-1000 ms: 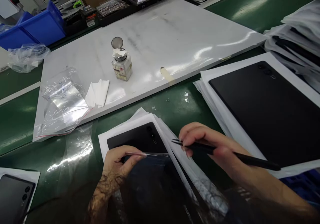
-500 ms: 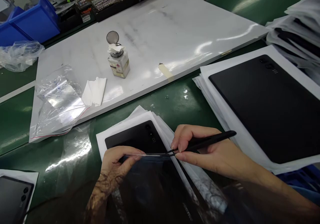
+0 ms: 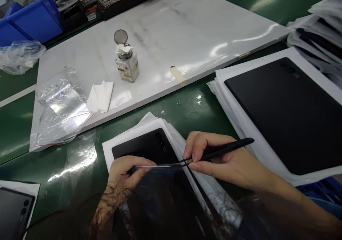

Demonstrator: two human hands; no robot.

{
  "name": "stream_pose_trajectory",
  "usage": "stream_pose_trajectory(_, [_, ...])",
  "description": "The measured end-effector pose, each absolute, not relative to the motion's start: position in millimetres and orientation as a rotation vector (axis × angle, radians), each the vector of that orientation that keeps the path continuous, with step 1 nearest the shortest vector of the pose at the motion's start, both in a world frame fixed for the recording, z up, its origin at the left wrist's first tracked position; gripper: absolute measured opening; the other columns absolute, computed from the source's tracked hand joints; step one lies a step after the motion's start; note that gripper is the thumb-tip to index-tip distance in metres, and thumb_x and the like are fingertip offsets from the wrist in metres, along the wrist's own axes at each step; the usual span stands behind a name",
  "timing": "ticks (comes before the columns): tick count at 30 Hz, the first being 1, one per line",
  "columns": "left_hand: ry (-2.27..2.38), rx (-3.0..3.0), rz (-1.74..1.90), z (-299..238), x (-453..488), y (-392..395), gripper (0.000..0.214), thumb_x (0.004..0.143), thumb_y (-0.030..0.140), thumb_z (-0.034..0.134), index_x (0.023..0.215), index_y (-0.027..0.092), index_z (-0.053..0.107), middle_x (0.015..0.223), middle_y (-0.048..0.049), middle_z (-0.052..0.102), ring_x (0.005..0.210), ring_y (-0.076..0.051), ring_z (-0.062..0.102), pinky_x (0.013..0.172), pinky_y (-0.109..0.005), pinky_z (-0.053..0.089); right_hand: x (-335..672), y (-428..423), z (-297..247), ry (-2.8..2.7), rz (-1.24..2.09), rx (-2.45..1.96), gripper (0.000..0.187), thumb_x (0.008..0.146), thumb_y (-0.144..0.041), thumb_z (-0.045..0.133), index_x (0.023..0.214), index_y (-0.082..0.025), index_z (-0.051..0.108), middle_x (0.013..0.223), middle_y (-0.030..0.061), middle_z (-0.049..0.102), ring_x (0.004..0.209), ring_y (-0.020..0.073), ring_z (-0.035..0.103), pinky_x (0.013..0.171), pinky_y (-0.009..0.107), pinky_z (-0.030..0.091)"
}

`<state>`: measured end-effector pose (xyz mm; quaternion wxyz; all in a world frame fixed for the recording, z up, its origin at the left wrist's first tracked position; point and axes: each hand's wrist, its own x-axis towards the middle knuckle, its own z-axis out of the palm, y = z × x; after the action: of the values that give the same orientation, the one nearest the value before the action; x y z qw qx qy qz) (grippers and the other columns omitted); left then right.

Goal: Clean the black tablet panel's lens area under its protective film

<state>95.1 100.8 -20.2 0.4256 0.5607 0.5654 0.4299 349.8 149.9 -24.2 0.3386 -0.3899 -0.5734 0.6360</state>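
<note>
A black tablet (image 3: 139, 145) lies back-up on white wrapping sheets (image 3: 107, 149), its camera end pointing away from me. Above it a thin, clear, film-like sheet (image 3: 162, 166) is tilted, its far edge showing as a bright line. My left hand (image 3: 128, 175) pinches that edge between thumb and fingers; the wrist shows through the reflective sheet. My right hand (image 3: 213, 158) is closed around black tweezers (image 3: 229, 148). Their tips are at the right end of the same edge; whether they clamp it I cannot tell. The tablet's lower part is seen dimly through the sheet.
On the white board (image 3: 160, 36) stand a solvent bottle (image 3: 127, 67) with its lid up, a folded wipe (image 3: 100, 95) and a clear plastic bag (image 3: 62, 108). A larger black tablet (image 3: 288, 115) lies right, another device (image 3: 16, 208) lower left. Blue bins (image 3: 34, 19) stand at back left.
The tweezers and my right hand have shifted very slightly to the right. My left hand keeps its pinch on the film edge. The whole view has moved a little.
</note>
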Motion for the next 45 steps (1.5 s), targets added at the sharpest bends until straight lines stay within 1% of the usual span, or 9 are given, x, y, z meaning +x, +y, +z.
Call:
stream_pose_trajectory(6, [1.315, 1.381, 1.034, -26, 91, 98, 0.010, 0.073, 0.021, 0.067, 0.077, 0.028, 0.072, 0.074, 0.0001, 0.078, 0.064, -0.023, 0.073, 0.057, -0.029, 0.061, 347, 151, -28, -1.478, 1.723, -1.092, 0.038, 0.080, -0.048, 0.104, 0.069, -0.026, 0.076, 0.076, 0.0026, 0.078, 0.070, 0.0215, 0.072, 0.064, 0.035, 0.058])
stream_pose_trajectory(11, [1.356, 1.356, 1.081, -25, 93, 99, 0.005, 0.071, 0.026, 0.068, 0.073, 0.027, 0.073, 0.069, 0.0004, 0.079, 0.060, -0.022, 0.073, 0.056, -0.028, 0.061, 347, 151, -30, -1.473, 1.693, -1.026, 0.038, 0.082, -0.042, 0.104, 0.067, -0.026, 0.072, 0.073, 0.0023, 0.077, 0.067, 0.0201, 0.072, 0.064, 0.034, 0.060])
stream_pose_trajectory(15, [1.393, 1.361, 1.074, -23, 95, 100, 0.006, 0.070, 0.030, 0.068, 0.069, 0.027, 0.073, 0.066, 0.0005, 0.078, 0.058, -0.022, 0.073, 0.052, -0.027, 0.060, 347, 150, -28, -1.441, 1.687, -0.985, 0.034, 0.084, -0.038, 0.104, 0.069, -0.026, 0.075, 0.075, 0.0023, 0.079, 0.067, 0.0192, 0.073, 0.064, 0.032, 0.061])
stream_pose_trajectory(21, [1.431, 1.415, 1.017, -26, 92, 99, 0.005, 0.071, 0.027, 0.069, 0.074, 0.028, 0.072, 0.071, 0.0025, 0.079, 0.062, -0.019, 0.074, 0.058, -0.024, 0.061, 349, 143, -28, -1.427, 1.641, -0.934, 0.032, 0.086, -0.033, 0.104, 0.069, -0.027, 0.078, 0.075, 0.0020, 0.080, 0.065, 0.0174, 0.074, 0.063, 0.030, 0.063])
stream_pose_trajectory(25, [1.476, 1.411, 1.029, -24, 93, 100, 0.005, 0.071, 0.030, 0.069, 0.071, 0.027, 0.073, 0.066, 0.0018, 0.078, 0.058, -0.019, 0.073, 0.054, -0.022, 0.059, 349, 136, -36, -1.400, 1.569, -0.914, 0.031, 0.087, -0.029, 0.104, 0.068, -0.028, 0.079, 0.075, 0.0029, 0.081, 0.066, 0.0181, 0.076, 0.061, 0.028, 0.064])
stream_pose_trajectory(29, [1.465, 1.474, 0.979, -24, 91, 101, 0.008, 0.073, 0.023, 0.068, 0.076, 0.029, 0.073, 0.068, 0.0030, 0.077, 0.060, -0.019, 0.072, 0.056, -0.022, 0.059, 341, 131, -49, -1.235, 1.504, -0.849, 0.024, 0.086, -0.027, 0.104, 0.074, -0.030, 0.084, 0.075, 0.0012, 0.081, 0.058, 0.0169, 0.074, 0.053, 0.027, 0.064])
stream_pose_trajectory(34, [1.161, 1.753, 0.776, -17, 88, 105, 0.012, 0.073, 0.015, 0.068, 0.078, 0.025, 0.072, 0.068, 0.0030, 0.078, 0.061, -0.014, 0.072, 0.060, -0.016, 0.055, 307, 133, -67, -0.721, 1.424, -0.972, 0.031, 0.071, -0.033, 0.113, 0.071, -0.029, 0.083, 0.069, -0.0022, 0.077, 0.052, 0.0119, 0.070, 0.048, 0.019, 0.058])
stream_pose_trajectory(38, [1.162, 1.761, 0.715, -13, 88, 108, 0.010, 0.075, 0.014, 0.067, 0.076, 0.022, 0.073, 0.068, 0.0017, 0.078, 0.060, -0.011, 0.071, 0.061, -0.012, 0.053, 290, 132, -76, -0.625, 1.417, -1.061, 0.042, 0.056, -0.038, 0.119, 0.065, -0.027, 0.080, 0.066, -0.0012, 0.075, 0.053, 0.0123, 0.069, 0.047, 0.018, 0.057])
stream_pose_trajectory(45, [1.148, 1.773, 0.759, -14, 89, 108, 0.009, 0.075, 0.015, 0.066, 0.078, 0.022, 0.072, 0.068, 0.0017, 0.078, 0.061, -0.011, 0.072, 0.063, -0.013, 0.053, 290, 131, -80, -0.637, 1.421, -1.135, 0.044, 0.052, -0.042, 0.120, 0.064, -0.026, 0.081, 0.067, 0.0002, 0.078, 0.054, 0.0129, 0.070, 0.047, 0.018, 0.059])
